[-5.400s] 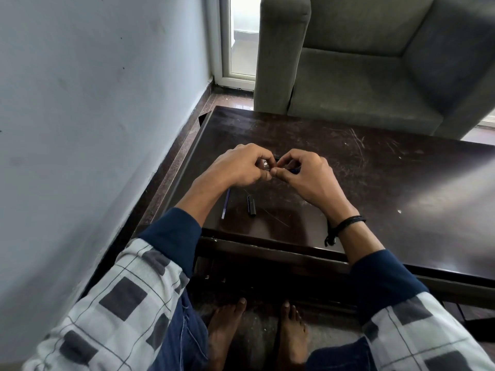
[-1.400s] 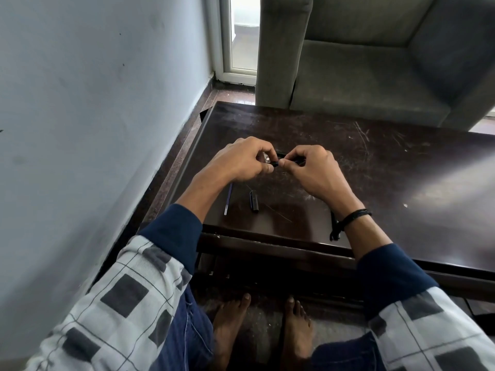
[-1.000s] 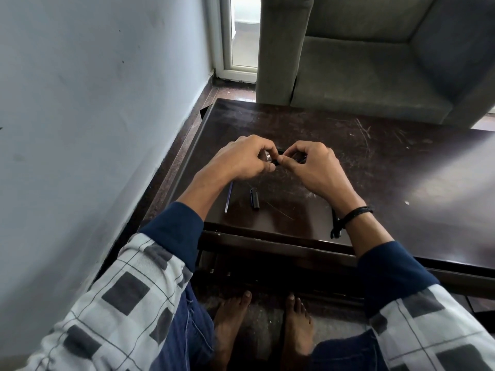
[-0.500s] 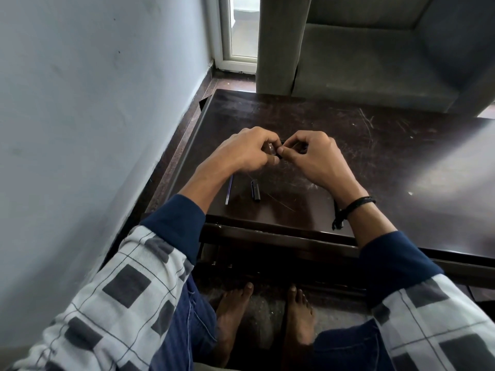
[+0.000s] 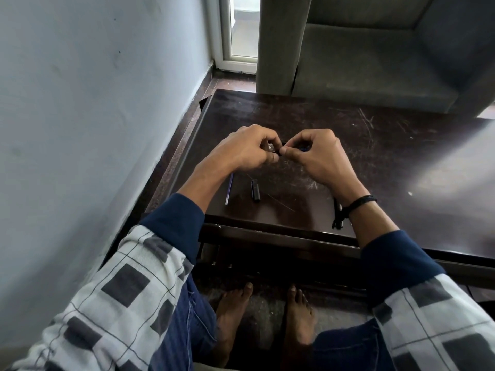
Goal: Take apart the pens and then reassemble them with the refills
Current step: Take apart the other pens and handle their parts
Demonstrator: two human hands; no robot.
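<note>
Hands drawn closer since 1.4 s ago, thumbs now touching. Dark table [image 5: 375, 145]. Left hand [image 5: 246, 148] and right hand [image 5: 318, 153], fingers curled, pinch 1 pen [image 5: 271, 148] between them above it. Blue refill [image 5: 229, 188] and black cap [image 5: 255, 191] lie on the table near left wrist.

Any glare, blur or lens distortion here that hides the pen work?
Head view: pale glare washes the dark brown wooden table at right, away from the left hand and right hand; wide-angle bending curves its edges; no evident blur, but their fingers mostly hide the pinched pen piece.
</note>
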